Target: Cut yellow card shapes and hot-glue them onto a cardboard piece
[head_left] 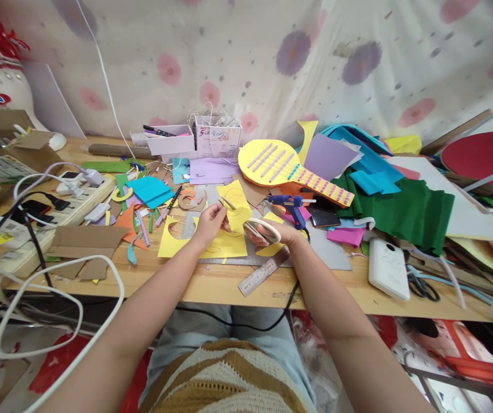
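Observation:
My left hand (pixel 212 223) is closed in a pinch on a yellow sheet (pixel 238 198) with curved outlines drawn on it. In my right hand (pixel 280 230) is a pair of scissors (pixel 267 228), its pale loops around my fingers. Its blades point toward the sheet and are mostly hidden. A thin grey strip shows on the sheet near my left fingertips; I cannot tell whether it is a blade. Under my left wrist lies another yellow piece (pixel 169 244) with a round hole cut in it. A steel ruler (pixel 263 272) rests below my right hand.
Behind my right hand are a blue glue gun (pixel 292 203) and a yellow paper guitar (pixel 267 160). Paper scraps and blue sheets (pixel 151 192) lie left. A power strip (pixel 63 215) with cables, a white power bank (pixel 388 268) and black-handled scissors (pixel 422 285) flank the work area.

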Demonstrator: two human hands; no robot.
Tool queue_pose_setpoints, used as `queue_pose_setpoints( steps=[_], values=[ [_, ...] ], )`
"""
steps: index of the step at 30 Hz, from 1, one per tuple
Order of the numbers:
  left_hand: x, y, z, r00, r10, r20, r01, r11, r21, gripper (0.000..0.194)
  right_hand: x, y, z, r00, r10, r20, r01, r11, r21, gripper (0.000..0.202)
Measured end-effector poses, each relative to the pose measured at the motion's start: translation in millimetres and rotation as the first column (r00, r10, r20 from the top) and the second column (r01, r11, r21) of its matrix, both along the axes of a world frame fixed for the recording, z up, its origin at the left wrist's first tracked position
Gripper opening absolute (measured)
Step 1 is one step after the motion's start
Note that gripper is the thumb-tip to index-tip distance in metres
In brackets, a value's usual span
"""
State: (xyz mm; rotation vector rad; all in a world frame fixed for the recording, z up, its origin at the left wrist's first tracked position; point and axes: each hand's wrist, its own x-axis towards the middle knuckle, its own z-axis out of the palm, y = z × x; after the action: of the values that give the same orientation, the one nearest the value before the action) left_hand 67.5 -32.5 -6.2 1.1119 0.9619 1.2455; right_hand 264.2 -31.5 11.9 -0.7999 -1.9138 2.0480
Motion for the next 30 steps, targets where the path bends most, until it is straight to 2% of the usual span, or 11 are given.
queue_pose_setpoints(
  steps=[6,12,17,26,30],
  values=[
    [-0.6,1.0,-2.1,1.0,0.002,0.015,-0.002,1.0,-0.006,0.03,-0.4,0.4,-1.1,1.0,-0.003,0.008,0.003,0.999,0.034,0.057],
    [0.2,-0.9,1.6,0.999,0.001,0.032,0.0,0.999,-0.04,0.03,1.4,1.5,-4.1,0.999,0.005,-0.047,-0.006,1.0,-0.02,0.058],
    [-0.4,-1.0,2.7,0.999,-0.003,0.041,0.005,0.998,-0.061,0.03,1.8,3.3,-6.1,0.997,0.023,-0.072,-0.023,1.0,-0.006,0.056],
    [-0.2,-1.5,3.0,0.996,-0.02,0.09,0.03,0.994,-0.106,0.03,1.8,4.5,-7.7,0.996,0.002,-0.092,-0.004,1.0,-0.023,0.054],
    [0.5,-2.5,4.8,0.993,-0.025,0.113,0.039,0.992,-0.123,0.031,1.4,3.7,-6.7,0.997,-0.026,-0.074,0.021,0.997,-0.072,0.055]
  ],
)
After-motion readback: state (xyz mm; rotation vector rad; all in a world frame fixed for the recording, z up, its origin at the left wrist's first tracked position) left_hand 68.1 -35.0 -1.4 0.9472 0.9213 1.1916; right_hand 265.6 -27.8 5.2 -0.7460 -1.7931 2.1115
